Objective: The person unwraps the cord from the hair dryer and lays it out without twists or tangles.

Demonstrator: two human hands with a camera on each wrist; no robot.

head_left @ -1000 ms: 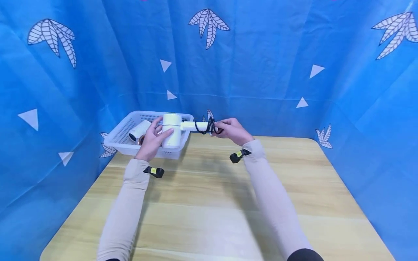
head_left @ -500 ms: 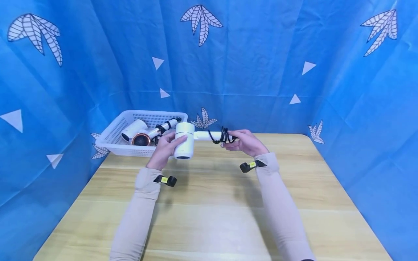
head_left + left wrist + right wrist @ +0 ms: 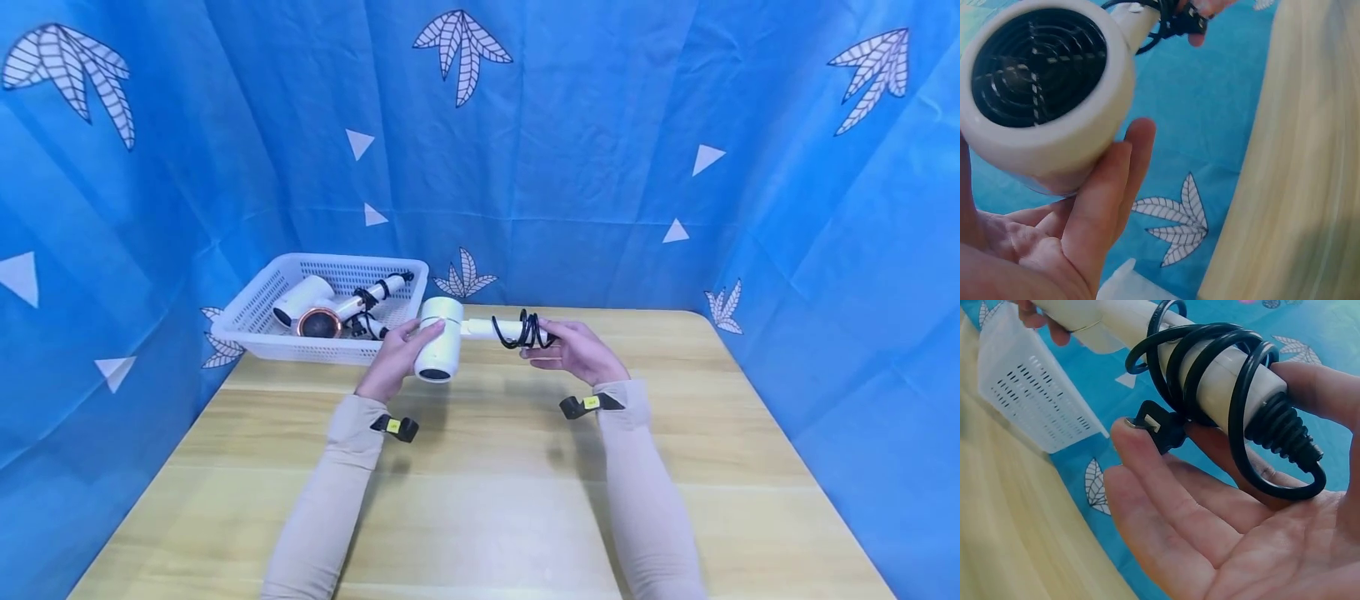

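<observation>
**Left hand (image 3: 396,358) and right hand (image 3: 581,352) share a white hair dryer (image 3: 450,340) above the table (image 3: 480,517)**

The left hand grips the barrel, its thumb across the near side and its other fingers around the far side. The right hand holds the cord end of the handle (image 3: 483,329); its lower fingers are loosely bent, and a fingertip touches the black plug (image 3: 1163,430).

The hair dryer is raised over the far middle part of the table, with its barrel at the left and its handle pointing right, roughly level. One end of the barrel, covered by a dark round grille (image 3: 1038,67), is turned toward the near side. A black cord (image 3: 525,330) loops several times around the handle, close to the right hand.

At the far left of the table, just beyond the left hand, sits a white perforated basket (image 3: 300,346). Inside lie a white cylindrical item (image 3: 306,296) at the left, a copper-rimmed round end (image 3: 319,323) beside it, and a white handle wrapped in black cord (image 3: 382,289) slanting toward the far right. A blue curtain (image 3: 585,158) printed with white leaves and triangles surrounds the table's left, far and right sides.
</observation>
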